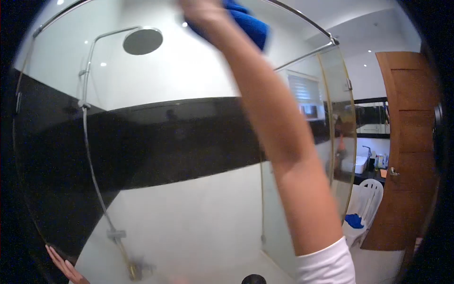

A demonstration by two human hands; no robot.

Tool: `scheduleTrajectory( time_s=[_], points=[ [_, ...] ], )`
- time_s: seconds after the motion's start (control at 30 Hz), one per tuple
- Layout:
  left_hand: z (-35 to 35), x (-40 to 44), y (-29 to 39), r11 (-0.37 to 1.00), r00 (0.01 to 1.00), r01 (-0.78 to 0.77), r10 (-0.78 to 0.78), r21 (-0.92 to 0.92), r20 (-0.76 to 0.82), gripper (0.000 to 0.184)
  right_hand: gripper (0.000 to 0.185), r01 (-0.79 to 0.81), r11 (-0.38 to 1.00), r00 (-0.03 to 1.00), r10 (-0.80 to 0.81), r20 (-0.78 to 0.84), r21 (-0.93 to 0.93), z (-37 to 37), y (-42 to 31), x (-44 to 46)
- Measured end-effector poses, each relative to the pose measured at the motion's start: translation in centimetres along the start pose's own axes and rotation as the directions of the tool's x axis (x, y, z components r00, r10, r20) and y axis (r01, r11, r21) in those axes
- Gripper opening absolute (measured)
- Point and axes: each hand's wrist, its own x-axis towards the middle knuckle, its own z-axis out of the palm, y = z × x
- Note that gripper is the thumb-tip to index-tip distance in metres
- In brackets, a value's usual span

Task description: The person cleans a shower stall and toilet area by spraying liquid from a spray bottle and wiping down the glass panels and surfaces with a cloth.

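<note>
My right arm reaches up across the view in a white sleeve, and my right hand (203, 10) is at the top edge, blurred and partly cut off. It holds a blue cloth (248, 26) high up at the glass panel (189, 213). Low on the left, my left hand (65, 266) lies with its fingers stretched out against the left edge of the glass, holding nothing. Behind the glass are a round shower head (143, 41) and its long metal pipe and hose.
A wooden door (411, 142) stands at the right. In front of it is a white plastic chair (373, 194) with a blue cloth (353, 220) on it. Beyond are a sink (361, 164) and a mirror. A metal rail runs along the glass top.
</note>
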Motion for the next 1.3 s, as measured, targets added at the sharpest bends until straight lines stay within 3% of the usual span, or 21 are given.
scheduleTrajectory(
  time_s=[0.03,0.07,0.13,0.23,0.33,0.37,0.53,0.57,0.63,0.7,0.73,0.8,0.87,0.9,0.93,0.97,1.0,1.07,1.13,1.2,1.3],
  points=[
    [0.9,-0.3,-2.0,0.997,0.999,-0.035,0.033,-0.066,-0.035,0.054,0.02,-0.011,0.954,0.999,-0.005,0.054,0.3,3.0,-6.3,0.7],
    [-0.9,1.7,5.1,0.978,0.968,-0.194,0.203,0.069,-0.147,0.041,0.019,0.11,0.985,0.994,-0.112,-0.011,-0.132,2.9,-12.3,0.8],
    [-0.3,1.4,5.9,0.998,0.989,-0.001,-0.008,-0.059,-0.148,0.05,0.015,0.348,0.918,0.914,-0.377,0.147,0.189,-5.4,-15.7,-3.5],
    [-0.6,1.6,11.1,0.998,0.977,0.055,-0.052,0.008,-0.207,0.052,0.012,0.488,0.853,0.862,-0.504,0.051,0.184,-6.7,-10.7,-5.9],
    [-0.8,1.2,17.8,1.0,0.979,-0.017,0.012,-0.024,-0.204,0.052,0.028,0.315,0.943,0.888,-0.332,0.32,0.105,-6.5,2.7,-5.6],
    [-1.0,1.0,19.7,0.996,0.978,-0.082,0.073,-0.041,-0.193,0.051,0.012,0.227,0.967,0.935,-0.249,0.253,0.114,-9.0,7.7,-6.6],
    [-0.7,-1.7,28.5,0.979,0.975,-0.203,0.203,0.004,-0.091,0.052,0.014,0.001,0.936,0.998,0.023,0.064,-0.351,-11.9,33.9,-14.2],
    [0.2,-2.5,27.6,0.985,0.985,-0.173,0.173,0.017,-0.01,0.054,0.032,-0.022,0.868,0.962,0.154,0.227,-0.496,-11.3,41.3,-15.2],
    [0.6,-3.5,31.5,0.995,0.994,-0.067,0.06,0.076,0.091,0.056,0.052,-0.311,0.853,0.905,0.401,0.144,-0.42,-13.6,47.6,-19.7],
    [1.2,-4.0,33.8,0.989,0.988,-0.012,-0.011,0.149,0.152,0.056,0.062,-0.691,0.677,0.659,0.734,0.163,-0.253,-16.2,50.3,-21.3],
    [1.5,-4.3,34.8,0.977,0.973,0.025,-0.073,0.213,0.218,0.055,0.066,-0.71,0.66,0.6,0.749,0.281,-0.244,-16.8,52.1,-22.7],
    [2.7,-4.9,36.6,0.997,0.984,0.032,-0.044,0.073,0.173,0.056,0.071,-0.735,0.653,0.611,0.754,0.24,-0.18,-17.0,50.3,-23.6],
    [3.6,-5.2,36.0,0.997,0.998,0.03,-0.034,0.067,0.056,0.058,0.077,-0.631,0.753,0.718,0.658,0.227,-0.187,-15.4,47.7,-23.3],
    [3.6,-5.2,36.2,0.998,0.997,0.027,-0.031,0.061,0.069,0.058,0.018,-0.6,0.797,0.738,0.586,0.333,-0.07,-16.5,42.9,-22.7],
    [3.8,-5.3,36.6,0.997,0.998,0.051,-0.053,0.054,0.034,0.057,0.047,-0.542,0.829,0.74,0.392,0.546,0.14,-18.6,37.9,-22.5],
    [4.2,-5.2,36.7,0.996,0.997,0.073,-0.073,0.043,-0.001,0.057,0.033,-0.264,0.925,0.941,0.185,0.283,0.273,-17.1,34.1,-23.4],
    [4.9,-5.3,35.6,0.997,0.998,0.066,-0.066,0.03,0.012,0.057,0.02,0.054,0.969,0.998,-0.05,-0.023,0.24,-15.7,30.4,-24.2],
    [5.9,-5.3,34.0,0.993,0.996,0.042,-0.05,-0.109,-0.068,0.056,0.014,0.096,0.934,0.987,-0.135,0.091,0.345,-18.3,22.7,-25.1],
    [6.4,-5.4,35.1,0.992,0.993,0.08,-0.088,-0.1,-0.074,0.054,0.013,0.366,0.828,0.931,-0.332,-0.155,0.424,-19.5,22.4,-26.2],
    [5.8,-5.2,36.9,0.988,0.987,0.128,-0.136,-0.092,-0.09,0.053,0.012,0.347,0.908,0.931,-0.364,0.036,0.234,-19.6,26.6,-25.2],
    [5.0,-5.4,38.9,0.96,0.961,0.273,-0.269,0.064,-0.066,0.052,0.014,0.054,0.993,0.968,-0.078,0.237,0.107,-17.9,38.5,-22.4]
  ],
)
